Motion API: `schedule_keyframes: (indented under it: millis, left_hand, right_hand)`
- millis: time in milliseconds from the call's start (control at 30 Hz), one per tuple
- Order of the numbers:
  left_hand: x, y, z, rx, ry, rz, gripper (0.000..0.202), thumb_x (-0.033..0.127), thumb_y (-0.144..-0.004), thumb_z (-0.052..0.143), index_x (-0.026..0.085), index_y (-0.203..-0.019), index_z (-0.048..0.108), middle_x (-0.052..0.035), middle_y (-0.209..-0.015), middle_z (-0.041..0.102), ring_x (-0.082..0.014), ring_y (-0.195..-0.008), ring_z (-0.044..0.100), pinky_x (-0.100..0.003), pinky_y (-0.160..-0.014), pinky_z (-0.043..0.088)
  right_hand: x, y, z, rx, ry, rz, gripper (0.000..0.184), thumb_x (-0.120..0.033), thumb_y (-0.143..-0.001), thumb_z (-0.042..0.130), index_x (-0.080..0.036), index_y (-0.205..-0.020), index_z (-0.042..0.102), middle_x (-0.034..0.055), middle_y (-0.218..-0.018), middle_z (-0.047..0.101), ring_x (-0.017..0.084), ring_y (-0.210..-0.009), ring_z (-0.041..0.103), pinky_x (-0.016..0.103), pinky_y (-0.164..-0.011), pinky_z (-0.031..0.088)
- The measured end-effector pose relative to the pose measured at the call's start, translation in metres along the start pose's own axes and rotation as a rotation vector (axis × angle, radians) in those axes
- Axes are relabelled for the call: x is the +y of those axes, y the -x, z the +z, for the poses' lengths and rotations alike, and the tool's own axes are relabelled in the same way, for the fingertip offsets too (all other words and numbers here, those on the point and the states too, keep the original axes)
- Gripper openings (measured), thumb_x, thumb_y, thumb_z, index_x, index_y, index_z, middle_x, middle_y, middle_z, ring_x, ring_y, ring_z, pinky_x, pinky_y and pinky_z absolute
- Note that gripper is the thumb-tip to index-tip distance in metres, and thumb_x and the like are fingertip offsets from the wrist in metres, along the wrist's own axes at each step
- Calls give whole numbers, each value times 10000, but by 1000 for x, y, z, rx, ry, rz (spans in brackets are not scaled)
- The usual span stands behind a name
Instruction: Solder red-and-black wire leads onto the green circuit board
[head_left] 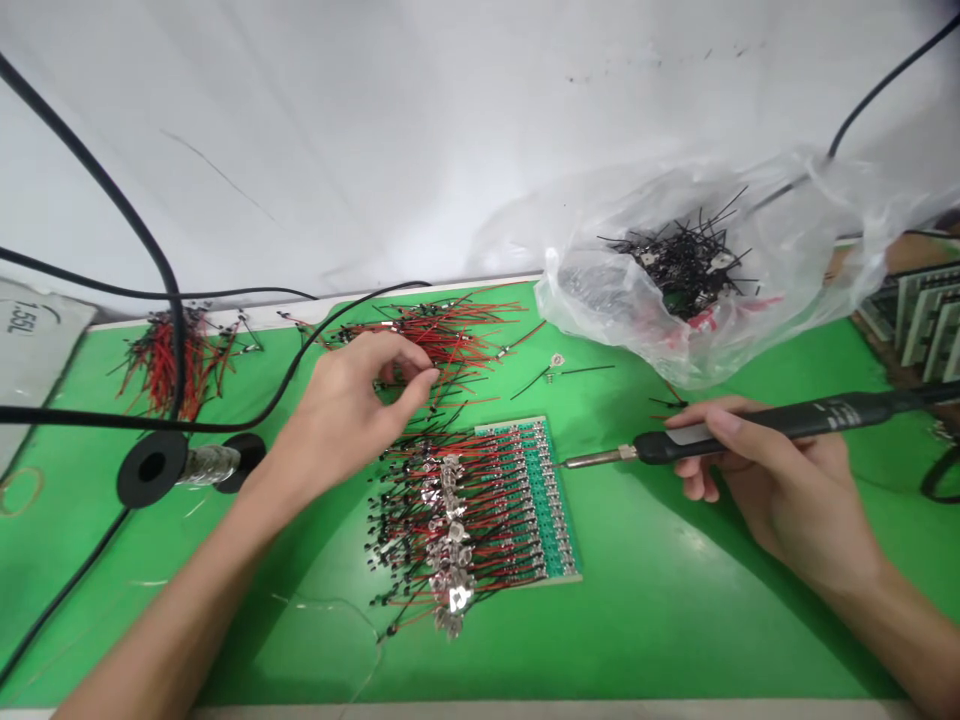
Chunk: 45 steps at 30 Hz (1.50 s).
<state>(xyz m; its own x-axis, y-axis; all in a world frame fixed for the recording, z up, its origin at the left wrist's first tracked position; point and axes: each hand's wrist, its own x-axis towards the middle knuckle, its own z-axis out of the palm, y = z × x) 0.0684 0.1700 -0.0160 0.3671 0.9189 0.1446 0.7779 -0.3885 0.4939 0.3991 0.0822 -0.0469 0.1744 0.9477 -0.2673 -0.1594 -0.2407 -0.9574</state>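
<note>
My right hand (757, 470) is wrapped round a black soldering iron (780, 425); its metal tip (592, 459) points left, just right of a green circuit board panel (551, 500). Many red and black wires (450, 520) are soldered along that panel and fan out to its left. My left hand (356, 400) reaches over a loose pile of red wires (450, 335) behind the panel, fingertips curled down and pinching into the pile. What the fingers hold is hidden.
A clear plastic bag (787, 270) of black parts lies at the back right. A solder spool (187, 465) sits at the left, near another red wire bundle (172, 365). Black cables (150, 250) cross the green mat (675, 620). Stacked boards (922, 320) stand far right.
</note>
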Motion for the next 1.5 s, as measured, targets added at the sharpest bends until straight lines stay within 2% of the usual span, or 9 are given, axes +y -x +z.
schedule_keyframes:
  millis: [267, 400, 500, 600, 700, 967, 1067, 1267, 1500]
  left_hand:
    - [13, -10, 16, -9, -175, -94, 300, 483, -897, 617, 211, -827, 723, -34, -807, 747, -195, -717, 652, -320, -646, 467]
    - [20, -21, 22, -17, -218, -132, 204, 405, -850, 665, 219, -785, 718, -11, -689, 706, -185, -594, 601, -322, -573, 402]
    - [23, -22, 19, 7, -207, -127, 138, 331, -861, 651, 222, -807, 715, -9, -732, 710, -193, -656, 618, -338, -627, 433]
    - [30, -15, 9, 62, -88, -17, 119, 315, -903, 642, 233, -853, 712, -2, -888, 717, -165, -742, 605, -330, -671, 452]
    - [40, -2, 1, 56, 128, 74, 72, 295, -934, 650, 255, -909, 705, 32, -914, 702, -116, -712, 565, -291, -607, 439]
    - [49, 23, -5, -7, 553, -8, 37, 247, -916, 676, 222, -889, 681, 22, -860, 712, -132, -778, 645, -299, -621, 530]
    - [49, 28, -6, 74, 458, 44, 24, 224, -918, 671, 231, -915, 694, 48, -857, 707, -116, -766, 635, -300, -640, 539]
    - [38, 40, 8, 55, 113, 468, 245, 45, -898, 651, 175, -1101, 694, -12, -987, 715, -124, -837, 605, -333, -742, 493]
    - [22, 56, 30, 6, -12, 510, 288, 73, -918, 620, 164, -1186, 669, -68, -1041, 690, -189, -900, 564, -360, -776, 457]
  right_hand:
    - [2, -1, 1, -16, -8, -7, 222, -403, -777, 794, -181, -781, 811, 42, -530, 704, 155, -397, 623, 225, -359, 449]
    - [4, -1, 1, -40, -26, 3, 222, -401, -777, 798, -180, -784, 811, 39, -528, 706, 148, -401, 631, 210, -366, 464]
    - [5, -1, 1, -65, -49, 2, 212, -396, -783, 797, -185, -797, 812, 37, -547, 717, 146, -413, 641, 208, -375, 477]
    - [5, -1, 1, -81, -62, -7, 202, -386, -795, 791, -187, -814, 815, 37, -565, 727, 145, -433, 652, 207, -390, 487]
    - [5, -2, 2, -92, -60, -5, 207, -381, -811, 779, -181, -842, 823, 47, -591, 742, 150, -454, 665, 213, -406, 505]
    - [9, -6, -1, -150, -35, -27, 216, -385, -847, 742, -194, -884, 836, 74, -669, 782, 189, -537, 724, 245, -469, 576]
    - [9, -6, -3, -173, -39, -21, 222, -388, -863, 722, -198, -889, 833, 81, -681, 790, 200, -552, 738, 256, -486, 592]
    - [8, -6, -5, -204, -43, -42, 196, -363, -870, 725, -204, -911, 833, 75, -692, 795, 195, -557, 741, 252, -500, 602]
    - [11, -6, -5, -162, -12, -60, 174, -328, -873, 719, -200, -893, 835, 59, -652, 777, 178, -504, 716, 238, -450, 577]
